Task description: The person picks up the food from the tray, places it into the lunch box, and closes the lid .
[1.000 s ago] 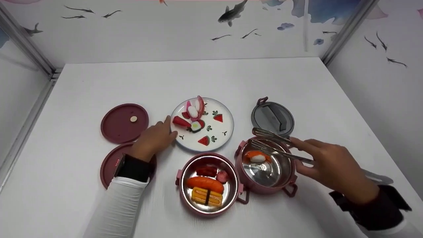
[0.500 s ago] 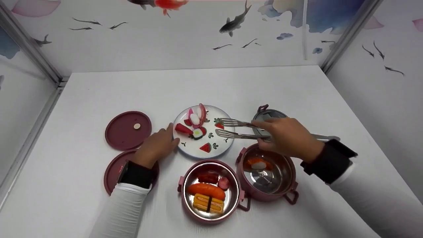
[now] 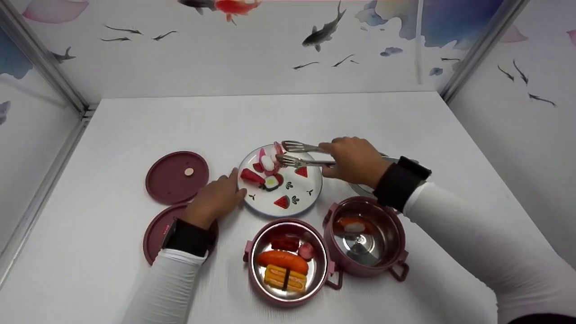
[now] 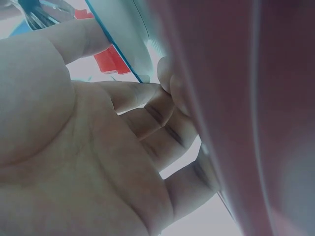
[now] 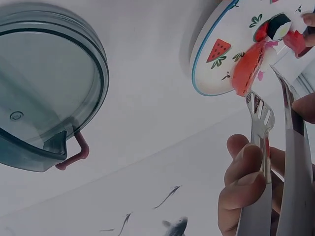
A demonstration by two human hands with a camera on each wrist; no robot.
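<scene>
Left hand (image 3: 216, 198): holding, thumb over the left rim and fingers curled at the outer edge of a round white plate with printed strawberries and a blue rim (image 3: 299, 185). Right hand (image 3: 357, 162): closed on a pair of silver metal tongs with slotted, fork-like ends (image 5: 295, 196), the ends parted. Piece nearest the tongs: one pink-red, white-backed toy food piece (image 5: 247, 71), toward the far left of the plate; one end is just beside it, contact uncertain. Step in hand, as judged: closing the tongs on this piece. Advisable: seat one end on each flank, square to its length, and squeeze evenly, as a smooth curved back would likely slip from a tip-only grip; keep the plate steady at the rim meanwhile. Close neighbours, best left undisturbed: one red cone-shaped piece (image 3: 253, 176); one black-and-white roll with a yellow-green centre (image 3: 272, 182). Farther out on the white tabletop (image 3: 112, 148): two dark-pink, steel-lined round pots, left (image 3: 288, 302) and right (image 3: 360, 269), both holding toy food; carry any lifted piece above their walls.
</scene>
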